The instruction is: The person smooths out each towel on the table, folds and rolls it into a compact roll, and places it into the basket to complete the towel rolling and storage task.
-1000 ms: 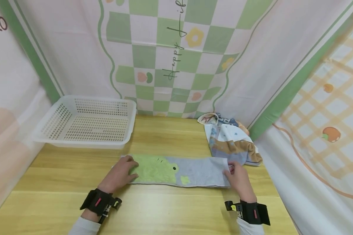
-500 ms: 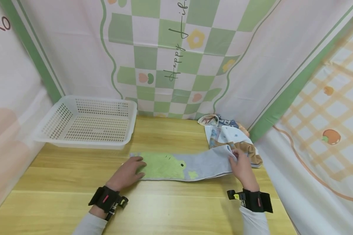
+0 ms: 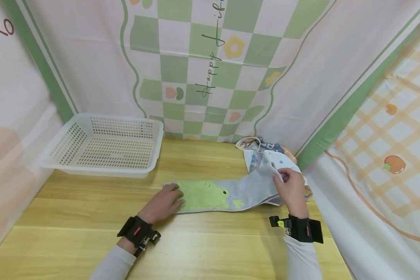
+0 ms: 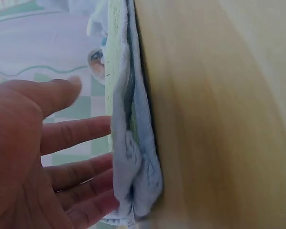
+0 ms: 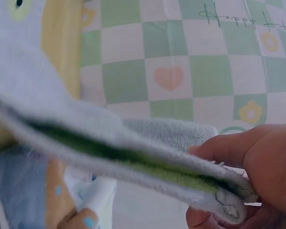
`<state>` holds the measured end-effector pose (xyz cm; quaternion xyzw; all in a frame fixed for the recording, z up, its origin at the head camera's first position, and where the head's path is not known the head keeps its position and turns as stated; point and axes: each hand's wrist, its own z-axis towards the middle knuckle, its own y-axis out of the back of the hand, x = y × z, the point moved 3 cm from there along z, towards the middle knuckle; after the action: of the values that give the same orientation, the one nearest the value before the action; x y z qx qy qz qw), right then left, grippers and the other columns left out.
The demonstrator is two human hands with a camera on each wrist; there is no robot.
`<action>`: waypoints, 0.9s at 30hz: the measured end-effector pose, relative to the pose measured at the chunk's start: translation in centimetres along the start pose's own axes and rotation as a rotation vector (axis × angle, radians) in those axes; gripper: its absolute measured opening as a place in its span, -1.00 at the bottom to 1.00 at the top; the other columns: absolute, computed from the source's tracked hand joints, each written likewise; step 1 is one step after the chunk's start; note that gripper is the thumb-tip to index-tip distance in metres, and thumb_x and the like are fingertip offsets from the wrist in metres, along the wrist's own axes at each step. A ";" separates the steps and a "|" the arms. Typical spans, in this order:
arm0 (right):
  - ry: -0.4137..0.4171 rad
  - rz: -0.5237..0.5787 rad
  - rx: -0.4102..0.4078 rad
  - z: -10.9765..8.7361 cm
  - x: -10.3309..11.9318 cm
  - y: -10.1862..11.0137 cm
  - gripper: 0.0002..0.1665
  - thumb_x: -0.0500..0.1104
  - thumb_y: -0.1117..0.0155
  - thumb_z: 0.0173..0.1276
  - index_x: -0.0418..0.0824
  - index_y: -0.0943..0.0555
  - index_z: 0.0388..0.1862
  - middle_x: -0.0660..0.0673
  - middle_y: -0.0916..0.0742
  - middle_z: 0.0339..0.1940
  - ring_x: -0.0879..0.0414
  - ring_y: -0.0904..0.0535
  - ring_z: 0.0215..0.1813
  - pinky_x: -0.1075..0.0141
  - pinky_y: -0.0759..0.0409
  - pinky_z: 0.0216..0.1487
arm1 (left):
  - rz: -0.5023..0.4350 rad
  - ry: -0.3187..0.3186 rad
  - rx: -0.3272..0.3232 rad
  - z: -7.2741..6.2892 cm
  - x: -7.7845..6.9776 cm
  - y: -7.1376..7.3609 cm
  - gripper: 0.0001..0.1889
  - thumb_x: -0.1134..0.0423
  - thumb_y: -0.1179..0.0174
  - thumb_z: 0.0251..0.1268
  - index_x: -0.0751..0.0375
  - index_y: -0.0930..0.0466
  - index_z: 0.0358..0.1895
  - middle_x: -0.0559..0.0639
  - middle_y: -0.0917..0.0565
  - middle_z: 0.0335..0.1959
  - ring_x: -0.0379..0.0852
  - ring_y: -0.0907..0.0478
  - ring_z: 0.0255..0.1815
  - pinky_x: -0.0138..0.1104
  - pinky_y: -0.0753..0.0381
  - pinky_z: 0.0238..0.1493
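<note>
A folded towel [image 3: 203,196], grey-blue with a green animal design, lies lengthwise across the wooden table in the head view. Its right end is lifted above the table, where my right hand [image 3: 292,192] pinches the edge between thumb and fingers. The right wrist view shows the layered towel edge [image 5: 167,174] held there, green inside the fold. My left hand [image 3: 162,204] rests on the towel's left end with fingers loosely extended. In the left wrist view, its fingers [image 4: 78,133] touch the upper side of the towel, thumb apart.
A white plastic basket [image 3: 101,171] with perforated sides stands at the back left. At the back right lies a heap of cloths [image 3: 288,161], partly covered by the lifted towel end. Printed curtains [image 3: 210,85] hang behind the table and along both sides.
My right hand has raised the towel's right end up and slightly away, over the cloth heap. The left hand and towel have shifted to the right.
</note>
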<state>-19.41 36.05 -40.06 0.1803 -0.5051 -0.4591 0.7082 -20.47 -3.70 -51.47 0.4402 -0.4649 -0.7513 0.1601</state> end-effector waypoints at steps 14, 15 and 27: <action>0.041 0.052 0.050 0.9 6.4 -1.3 -0.80 -0.26 -0.32 0.39 -0.38 -0.70 -0.12 -0.28 -0.69 -0.30 -0.07 -0.63 -0.28 0.33 -0.51 -0.28 | -0.068 -0.017 -0.001 2.1 -0.4 0.0 -0.66 0.12 -0.04 0.60 0.30 -0.68 0.06 0.23 -0.60 0.14 0.16 -0.53 0.19 0.05 -0.49 0.30; 0.058 0.062 0.064 0.8 7.1 -1.5 -0.80 -0.27 -0.32 0.39 -0.39 -0.71 -0.11 -0.29 -0.70 -0.28 -0.08 -0.64 -0.26 0.29 -0.53 -0.26 | -0.075 -0.014 -0.008 2.3 -0.4 0.1 -0.65 0.11 -0.03 0.61 0.30 -0.68 0.08 0.23 -0.60 0.15 0.16 -0.53 0.20 0.02 -0.52 0.27; 0.197 0.101 0.189 -1.9 13.9 -7.2 -0.82 -0.38 -0.42 0.23 -0.35 -0.72 -0.17 -0.20 -0.72 -0.34 0.04 -0.60 -0.38 0.28 -0.55 -0.39 | -0.339 -0.033 -0.035 4.5 -3.6 1.0 -0.45 -0.08 0.18 0.67 0.30 -0.55 0.27 0.10 -0.64 0.19 0.02 -0.58 0.21 -0.07 -0.57 0.22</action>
<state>-20.13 20.43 -38.43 0.2645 -0.4826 -0.3535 0.7565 -22.26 0.65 -47.99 0.4971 -0.3735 -0.7826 0.0310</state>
